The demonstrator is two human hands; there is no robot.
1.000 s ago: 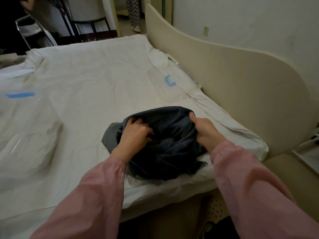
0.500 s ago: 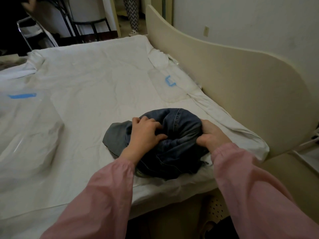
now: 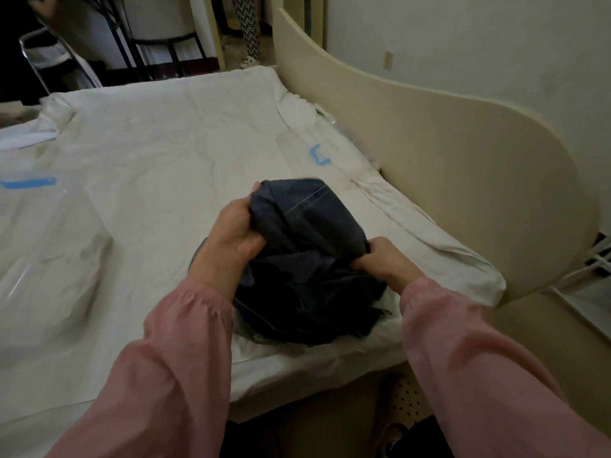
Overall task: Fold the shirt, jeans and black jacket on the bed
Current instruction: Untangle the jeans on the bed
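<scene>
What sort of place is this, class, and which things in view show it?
Most likely a bedroom: a bed under a white sheet, a curved cream bed board along its edge, and jeans bunched on it.

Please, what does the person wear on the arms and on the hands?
The left sleeve and the right sleeve are long, loose and pink, with gathered cuffs at the wrist. The left hand and right hand are bare, without gloves.

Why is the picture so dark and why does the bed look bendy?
Head view: the room light is dim, so the jeans look nearly black; the wide lens bends the bed toward the corners; the left edge looks smeared.
</scene>
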